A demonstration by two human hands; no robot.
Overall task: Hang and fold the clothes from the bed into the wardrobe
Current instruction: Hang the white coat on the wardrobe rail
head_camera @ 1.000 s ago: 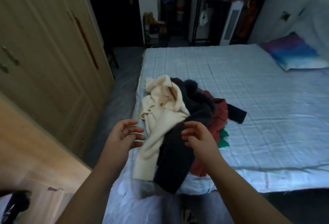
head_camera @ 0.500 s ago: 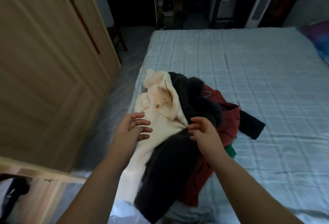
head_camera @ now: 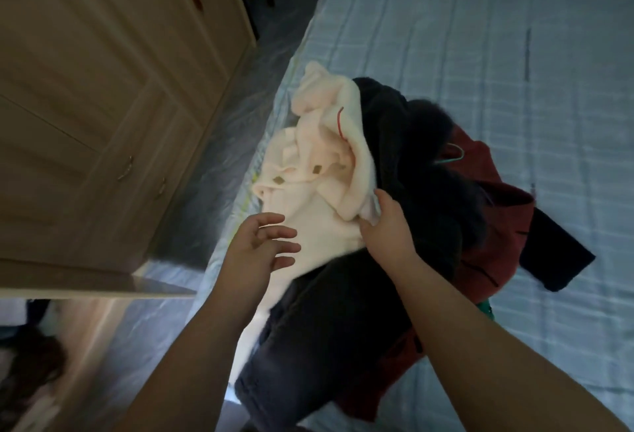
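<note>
A heap of clothes lies at the left edge of the bed (head_camera: 480,37), near the wardrobe (head_camera: 103,105). The cream garment (head_camera: 308,171) sits on the heap's left side, against the dark grey garment (head_camera: 394,174), with the dark red garment (head_camera: 494,226) to the right. The right hand (head_camera: 387,226) pinches a fold of the cream garment. The left hand (head_camera: 255,250) hovers just over it, fingers (head_camera: 281,232) spread and loose, holding nothing
</note>
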